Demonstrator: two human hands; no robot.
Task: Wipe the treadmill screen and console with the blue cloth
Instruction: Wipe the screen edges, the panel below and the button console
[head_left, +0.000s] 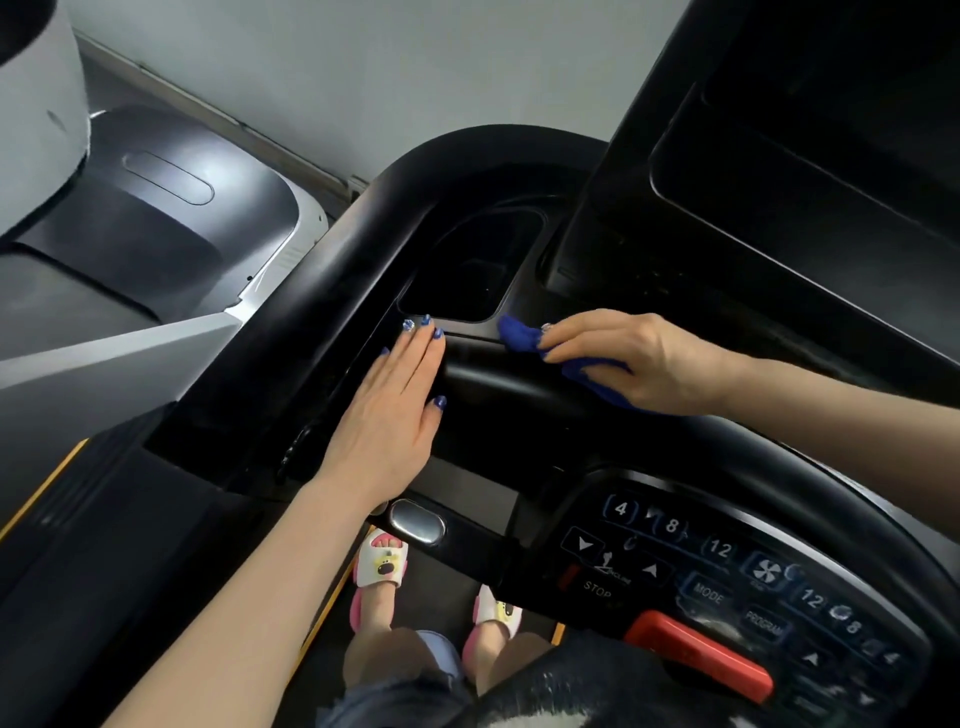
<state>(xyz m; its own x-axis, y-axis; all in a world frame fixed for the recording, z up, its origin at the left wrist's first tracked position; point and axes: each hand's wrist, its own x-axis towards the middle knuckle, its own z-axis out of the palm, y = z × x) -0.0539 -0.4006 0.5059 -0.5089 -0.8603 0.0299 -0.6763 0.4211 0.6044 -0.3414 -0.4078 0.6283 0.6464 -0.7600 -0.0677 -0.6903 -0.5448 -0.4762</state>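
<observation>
The black treadmill console (519, 415) fills most of the view, with the dark screen (805, 171) rising at the upper right and the button panel (727, 577) curving away at the lower right. A recessed cup holder (467, 270) sits in the console's upper left part, and a red stop key (701, 654) lies low on the panel. The left hand (395, 410) lies flat with straight fingers on the console just below the cup holder, holding nothing and apparently steadying the body. The right hand (639, 358) presses down on the blue cloth (524, 335), its fingers bent over the bunched fabric, which lies on the console ledge just right of the cup holder and below the screen's base. This looks like a wipe along the ledge, with the screen and button panel probably yet to be done. To do it well, the cloth would best be spread flatter under the palm so more fabric meets the surface, then drawn in overlapping strokes that follow the curve into the seam at the cup holder's rim. Light pressure near the buttons should avoid pressing a key by accident.
</observation>
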